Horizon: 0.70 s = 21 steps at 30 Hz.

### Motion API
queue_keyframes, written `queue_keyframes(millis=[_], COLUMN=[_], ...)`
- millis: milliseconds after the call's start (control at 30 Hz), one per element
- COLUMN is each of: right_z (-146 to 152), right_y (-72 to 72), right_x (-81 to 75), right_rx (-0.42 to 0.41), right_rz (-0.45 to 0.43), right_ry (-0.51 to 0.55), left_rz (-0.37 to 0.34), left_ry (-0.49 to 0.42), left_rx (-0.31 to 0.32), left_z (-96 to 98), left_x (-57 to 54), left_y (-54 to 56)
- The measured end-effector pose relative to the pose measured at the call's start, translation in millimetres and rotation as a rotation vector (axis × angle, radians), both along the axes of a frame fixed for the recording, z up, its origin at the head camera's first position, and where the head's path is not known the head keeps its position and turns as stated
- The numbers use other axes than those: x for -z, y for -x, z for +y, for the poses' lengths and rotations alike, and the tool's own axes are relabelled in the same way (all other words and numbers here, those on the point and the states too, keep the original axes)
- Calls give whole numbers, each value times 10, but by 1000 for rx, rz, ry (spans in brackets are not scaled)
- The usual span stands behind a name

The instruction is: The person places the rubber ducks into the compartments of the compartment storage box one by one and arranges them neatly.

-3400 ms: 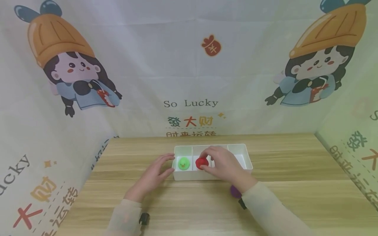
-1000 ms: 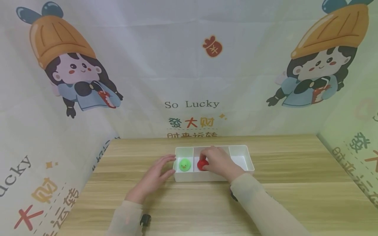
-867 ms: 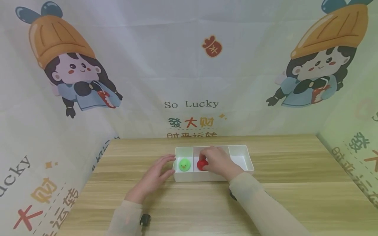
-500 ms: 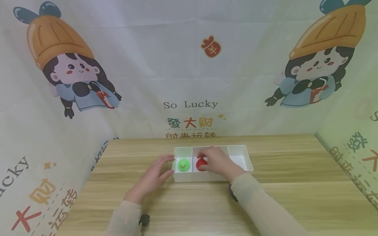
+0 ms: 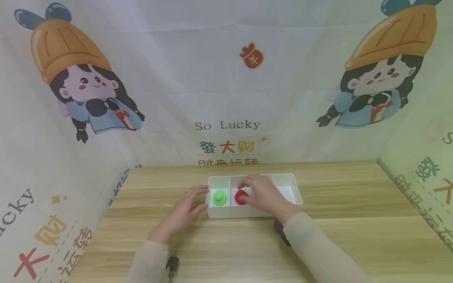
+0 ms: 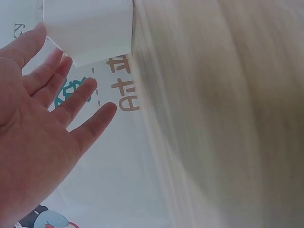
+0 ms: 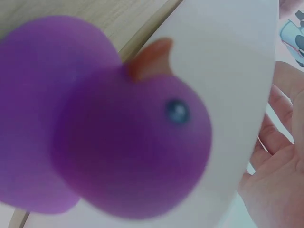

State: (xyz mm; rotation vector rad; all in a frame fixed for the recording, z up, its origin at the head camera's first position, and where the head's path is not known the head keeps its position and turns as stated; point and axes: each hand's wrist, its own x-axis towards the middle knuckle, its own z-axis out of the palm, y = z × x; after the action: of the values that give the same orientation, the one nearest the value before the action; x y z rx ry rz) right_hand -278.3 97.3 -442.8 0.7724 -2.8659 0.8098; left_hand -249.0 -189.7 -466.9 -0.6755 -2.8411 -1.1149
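Observation:
A white divided box (image 5: 230,212) stands on the table. In its left compartment sits a green rubber duck (image 5: 220,197). A red toy (image 5: 240,197), likely a duck, lies in the compartment beside it, its right part hidden by my right hand (image 5: 262,192). That hand's thumb overlaps the red toy, and its index finger arches just above, apart from it. In the right wrist view its fingers show behind the box wall, loosely bent. My left hand (image 5: 184,210) is at the box's left end, its extended fingertips touching or nearly touching the wall, as the left wrist view (image 6: 52,128) shows.
A purple rubber duck (image 7: 133,142) fills much of the right wrist view; in the head view it is partly hidden by the right sleeve. Black wrist devices (image 5: 172,263) hang at both sleeves. Printed cloth (image 5: 226,94) encloses the table's back and sides.
The right forearm shifts slightly right, uncovering the purple duck. My right fingers loosen and lift a little from the red toy, so more of it shows. The left hand stays.

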Motion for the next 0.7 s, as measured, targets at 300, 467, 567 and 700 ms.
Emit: queue_keyframes(millis=[300,467,567,700], right_z=[128,208,267,345], right_y=[-120,-187,-219,-258], right_x=[-14,-9,-2,-17], right_rx=[1,-6,-11,-23], right_rz=[149,222,254,282], right_ry=[-1,-18,-19,2], left_rz=[5,-2,-2,-1], left_ry=[4,3,8,11], left_rx=[0,-6,-6,-3], left_z=[-15,-9,-3,7], left_x=[4,-16,-24,-24], left_y=[-6,-18,-14,-8])
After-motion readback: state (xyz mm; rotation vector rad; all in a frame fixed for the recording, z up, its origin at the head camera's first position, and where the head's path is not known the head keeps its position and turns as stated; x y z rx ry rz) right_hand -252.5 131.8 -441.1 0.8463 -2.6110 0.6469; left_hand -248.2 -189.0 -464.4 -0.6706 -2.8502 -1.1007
